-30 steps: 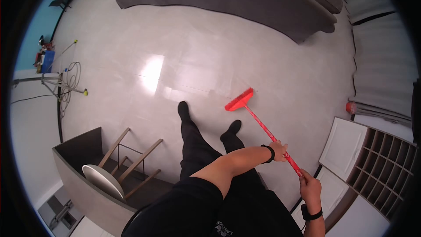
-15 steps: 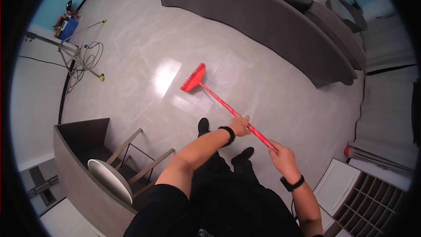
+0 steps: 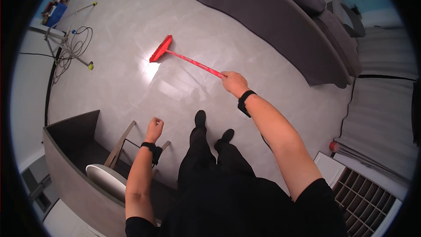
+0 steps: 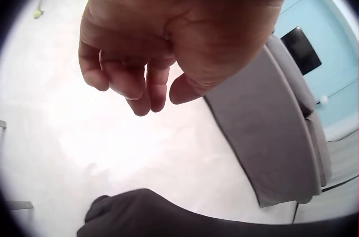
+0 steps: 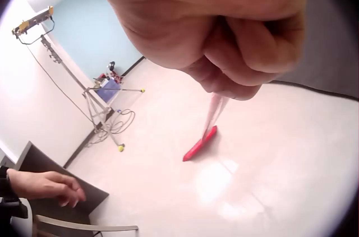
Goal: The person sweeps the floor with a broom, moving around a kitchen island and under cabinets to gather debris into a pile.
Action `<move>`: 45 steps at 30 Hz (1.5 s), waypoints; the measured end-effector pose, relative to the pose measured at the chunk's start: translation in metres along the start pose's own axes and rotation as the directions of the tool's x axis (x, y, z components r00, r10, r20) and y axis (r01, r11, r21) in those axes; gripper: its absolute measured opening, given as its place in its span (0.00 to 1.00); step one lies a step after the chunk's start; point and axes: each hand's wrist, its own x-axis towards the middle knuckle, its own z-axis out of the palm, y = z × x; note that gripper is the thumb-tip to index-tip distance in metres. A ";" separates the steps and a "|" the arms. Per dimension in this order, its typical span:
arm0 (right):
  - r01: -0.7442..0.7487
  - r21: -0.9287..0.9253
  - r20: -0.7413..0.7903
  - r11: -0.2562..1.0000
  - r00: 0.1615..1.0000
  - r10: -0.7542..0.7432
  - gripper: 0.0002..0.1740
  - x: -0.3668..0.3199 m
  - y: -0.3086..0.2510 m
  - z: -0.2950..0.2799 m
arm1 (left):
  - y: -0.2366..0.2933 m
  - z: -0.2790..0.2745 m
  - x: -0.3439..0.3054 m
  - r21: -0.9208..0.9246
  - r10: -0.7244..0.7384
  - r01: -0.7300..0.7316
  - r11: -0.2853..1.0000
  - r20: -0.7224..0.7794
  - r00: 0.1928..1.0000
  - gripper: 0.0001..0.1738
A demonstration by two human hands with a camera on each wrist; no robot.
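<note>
A red broom (image 3: pixel 193 62) stretches out ahead over the pale floor, its bristled head (image 3: pixel 161 49) at the far left end by a bright reflection. My right hand (image 3: pixel 234 83) grips the handle's near end with the fingers curled round it. In the right wrist view the broom head (image 5: pixel 200 144) shows beyond that fist. My left hand (image 3: pixel 154 130) hangs off the handle, near the wooden legs of an upturned stool (image 3: pixel 119 147). Its fingers (image 4: pixel 126 80) are loosely curled with nothing in them in the left wrist view.
A long grey sofa (image 3: pixel 245 13) stands ahead on the right. On the left are a tripod stand (image 3: pixel 66 46) with looped cable and a blue box (image 3: pixel 55 15). A dark-sided desk (image 3: pixel 66 162) is near left, and a shelf unit with small compartments (image 3: pixel 364 202) lies near right.
The broom has moved farther out and to the left. My left hand has let go of the handle and swung down left, while my right hand has reached forward still holding it.
</note>
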 end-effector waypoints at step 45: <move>0.026 0.258 -0.184 0.966 0.983 0.022 0.18 0.009 0.077 -0.136 | 0.353 0.018 0.202 -0.067 0.569 -0.601 0.796 0.423 0.706 0.09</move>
